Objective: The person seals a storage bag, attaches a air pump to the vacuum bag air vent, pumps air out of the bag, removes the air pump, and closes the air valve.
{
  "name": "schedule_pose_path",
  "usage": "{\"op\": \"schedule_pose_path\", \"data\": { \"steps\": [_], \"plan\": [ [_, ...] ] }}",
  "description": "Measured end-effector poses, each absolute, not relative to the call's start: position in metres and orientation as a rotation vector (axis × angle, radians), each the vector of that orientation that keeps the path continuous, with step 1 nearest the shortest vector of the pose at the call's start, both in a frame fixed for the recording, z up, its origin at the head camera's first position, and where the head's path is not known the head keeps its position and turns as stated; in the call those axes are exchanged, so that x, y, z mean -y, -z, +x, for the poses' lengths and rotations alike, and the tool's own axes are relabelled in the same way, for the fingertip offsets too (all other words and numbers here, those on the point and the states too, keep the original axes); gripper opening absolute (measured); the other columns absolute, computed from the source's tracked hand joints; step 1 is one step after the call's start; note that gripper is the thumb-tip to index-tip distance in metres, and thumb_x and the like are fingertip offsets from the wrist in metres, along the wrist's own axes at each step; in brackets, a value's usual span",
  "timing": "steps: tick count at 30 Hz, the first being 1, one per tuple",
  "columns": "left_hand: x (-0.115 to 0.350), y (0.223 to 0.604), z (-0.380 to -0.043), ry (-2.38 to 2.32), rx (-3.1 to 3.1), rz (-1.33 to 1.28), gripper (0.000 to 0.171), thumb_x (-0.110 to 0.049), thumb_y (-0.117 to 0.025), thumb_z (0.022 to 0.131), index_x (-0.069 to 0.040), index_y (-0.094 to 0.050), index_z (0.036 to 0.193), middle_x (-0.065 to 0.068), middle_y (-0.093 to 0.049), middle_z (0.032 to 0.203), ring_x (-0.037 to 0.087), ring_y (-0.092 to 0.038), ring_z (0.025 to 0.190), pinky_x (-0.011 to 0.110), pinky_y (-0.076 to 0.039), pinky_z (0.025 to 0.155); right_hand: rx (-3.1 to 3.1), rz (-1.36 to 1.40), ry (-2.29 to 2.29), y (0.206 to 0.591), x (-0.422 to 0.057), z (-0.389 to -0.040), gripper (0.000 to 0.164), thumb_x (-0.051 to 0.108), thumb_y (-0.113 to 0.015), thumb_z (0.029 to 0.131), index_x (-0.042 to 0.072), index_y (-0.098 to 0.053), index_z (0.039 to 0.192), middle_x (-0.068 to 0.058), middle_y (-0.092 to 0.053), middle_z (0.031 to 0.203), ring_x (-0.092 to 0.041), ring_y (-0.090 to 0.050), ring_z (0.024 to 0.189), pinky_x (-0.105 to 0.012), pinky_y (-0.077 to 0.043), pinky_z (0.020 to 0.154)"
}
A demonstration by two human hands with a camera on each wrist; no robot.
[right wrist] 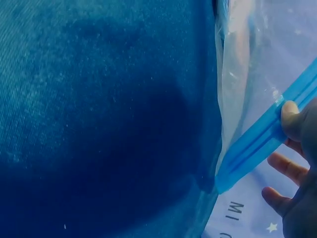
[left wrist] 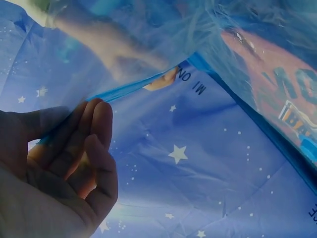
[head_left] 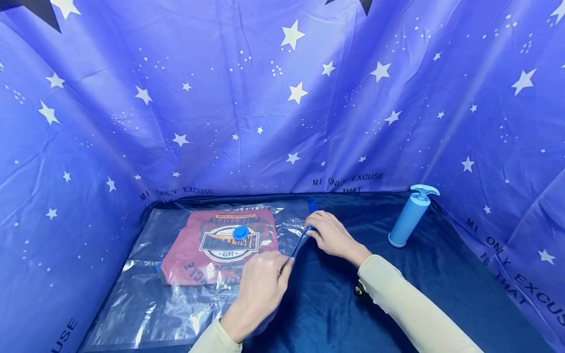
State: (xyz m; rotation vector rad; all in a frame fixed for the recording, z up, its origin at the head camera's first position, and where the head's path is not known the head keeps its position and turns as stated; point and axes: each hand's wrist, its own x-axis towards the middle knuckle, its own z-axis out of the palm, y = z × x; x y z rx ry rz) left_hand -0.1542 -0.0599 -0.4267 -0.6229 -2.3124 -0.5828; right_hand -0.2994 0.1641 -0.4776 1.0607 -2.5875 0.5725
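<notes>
A clear vacuum storage bag (head_left: pixel 150 309) lies on the dark blue cloth, with a folded red printed garment (head_left: pixel 181 260) inside and a round blue valve (head_left: pixel 241 232) on top. My left hand (head_left: pixel 260 284) pinches the bag's blue zip edge between thumb and fingers near its middle. Farther along that edge, my right hand (head_left: pixel 333 234) pinches the blue strip close to the far corner. In the right wrist view the ridged blue zip strip (right wrist: pixel 262 139) runs under the thumb, the other fingers spread. Through the film, the left wrist view shows the strip (left wrist: pixel 129 89) stretched between both hands.
A light blue hand pump (head_left: pixel 409 218) with a T-shaped handle stands at the right on the dark blue cloth (head_left: pixel 441 294). Purple star-patterned curtains (head_left: pixel 247 98) enclose the back and both sides. A small black object (head_left: pixel 359 290) shows beneath the right wrist.
</notes>
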Motion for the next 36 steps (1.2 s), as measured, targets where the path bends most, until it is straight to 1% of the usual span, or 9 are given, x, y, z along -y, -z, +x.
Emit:
{"op": "schedule_pose_path", "data": {
  "steps": [6,10,12,18,20,31,36],
  "plan": [
    [0.061,0.424,-0.154,0.598,2.366,-0.568,0.030,-0.021,-0.077,0.095,-0.016,-0.065,0.069,-0.005,-0.053,0.064,0.019,-0.063,0.061,0.038,-0.047,0.053,2.603,1.061,-0.581,0.477,-0.163,-0.301,0.007,0.011,-0.070,0.102,0.009,-0.071,0.109,-0.008,-0.068,0.118,-0.031,-0.058,0.121,-0.055,-0.043,0.106],
    [0.061,0.423,-0.154,0.595,2.399,-0.559,0.036,-0.023,-0.074,0.099,-0.017,-0.059,0.067,-0.004,-0.055,0.066,0.020,-0.063,0.064,0.039,-0.049,0.055,2.613,1.053,-0.587,0.477,-0.164,-0.300,0.007,0.013,-0.069,0.103,0.010,-0.071,0.109,-0.007,-0.068,0.118,-0.031,-0.058,0.122,-0.056,-0.043,0.105],
    [0.061,0.424,-0.153,0.588,2.419,-0.558,0.035,-0.024,-0.074,0.099,-0.016,-0.060,0.067,-0.003,-0.057,0.067,0.021,-0.065,0.066,0.040,-0.049,0.056,2.620,1.054,-0.587,0.477,-0.165,-0.299,0.008,0.013,-0.069,0.103,0.010,-0.071,0.110,-0.007,-0.068,0.118,-0.031,-0.058,0.122,-0.057,-0.043,0.105],
    [0.060,0.425,-0.154,0.553,2.428,-0.554,0.025,-0.022,-0.073,0.099,-0.014,-0.072,0.076,0.000,-0.066,0.071,0.024,-0.068,0.071,0.044,-0.051,0.060,2.625,1.051,-0.573,0.477,-0.166,-0.299,0.008,0.015,-0.068,0.104,0.011,-0.072,0.110,-0.006,-0.069,0.118,-0.030,-0.058,0.122,-0.058,-0.043,0.103],
    [0.060,0.425,-0.154,0.548,2.423,-0.555,0.024,-0.022,-0.073,0.100,-0.014,-0.073,0.078,-0.001,-0.067,0.072,0.024,-0.069,0.072,0.044,-0.052,0.061,2.624,1.053,-0.572,0.477,-0.167,-0.300,0.009,0.016,-0.068,0.104,0.012,-0.072,0.110,-0.004,-0.069,0.117,-0.030,-0.058,0.121,-0.057,-0.043,0.103],
    [0.060,0.426,-0.157,0.581,2.340,-0.611,0.027,-0.016,-0.074,0.098,-0.015,-0.066,0.071,-0.002,-0.060,0.066,0.023,-0.066,0.067,0.042,-0.050,0.058,2.609,1.076,-0.596,0.471,-0.162,-0.305,0.005,0.014,-0.070,0.102,0.013,-0.072,0.107,-0.002,-0.071,0.113,-0.029,-0.059,0.120,-0.057,-0.044,0.103],
    [0.060,0.426,-0.157,0.593,2.314,-0.631,0.029,-0.015,-0.074,0.097,-0.015,-0.064,0.070,-0.002,-0.061,0.066,0.023,-0.066,0.066,0.041,-0.049,0.059,2.626,1.067,-0.582,0.471,-0.162,-0.312,0.008,0.013,-0.069,0.102,0.011,-0.073,0.109,-0.004,-0.071,0.114,-0.030,-0.059,0.121,-0.055,-0.044,0.105]
  ]
}}
